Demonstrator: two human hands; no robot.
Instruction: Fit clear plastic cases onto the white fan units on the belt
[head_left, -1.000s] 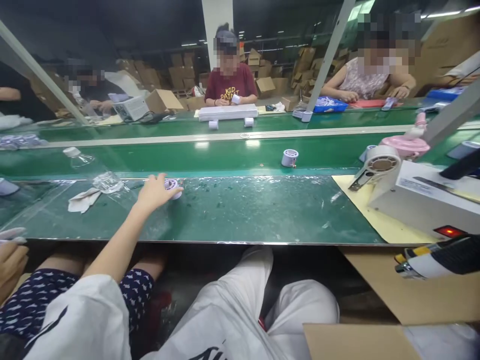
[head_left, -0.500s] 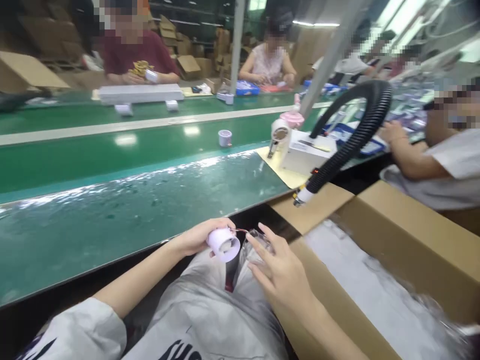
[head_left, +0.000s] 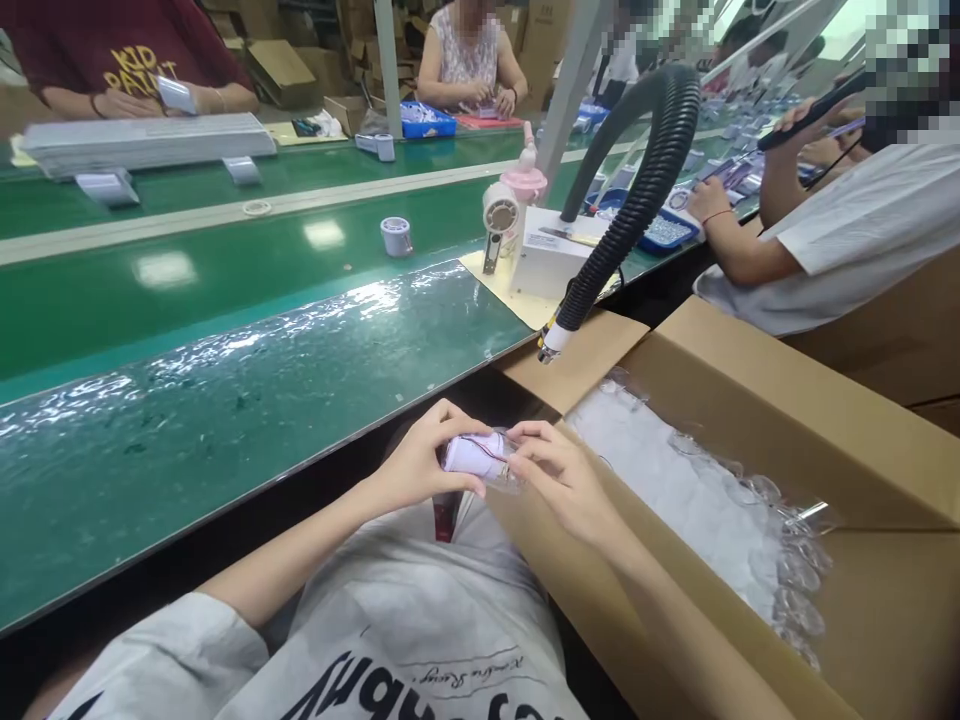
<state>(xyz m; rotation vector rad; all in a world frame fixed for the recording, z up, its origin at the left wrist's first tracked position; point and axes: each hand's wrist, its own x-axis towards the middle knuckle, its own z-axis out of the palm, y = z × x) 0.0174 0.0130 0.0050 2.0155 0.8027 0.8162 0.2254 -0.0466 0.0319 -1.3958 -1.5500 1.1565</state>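
My left hand point(head_left: 420, 455) grips a pale lilac cylindrical housing point(head_left: 471, 455) from its left side, thumb below and fingers above. Thin red and dark wires point(head_left: 491, 452) run along the housing toward its right end. There, my right hand point(head_left: 559, 470) pinches a clear plastic cover point(head_left: 508, 484) with bent fingers. The cover sits against the housing's right end; how far it overlaps I cannot tell. Both hands are above my lap, just in front of the bench edge.
An open cardboard box point(head_left: 750, 400) at my right holds white sheeting and clear plastic pieces. A black flexible hose point(head_left: 637, 215) arches over the bench from a white box point(head_left: 555, 250), beside a small handheld fan point(head_left: 499, 215). Another lilac housing point(head_left: 396, 237) stands on the green belt. Co-workers sit opposite and at right.
The housing has turned from showing its open end to lying sideways, wires facing up. My right hand has closed in from spread fingers to a pinch on the clear cover. The view has shifted.
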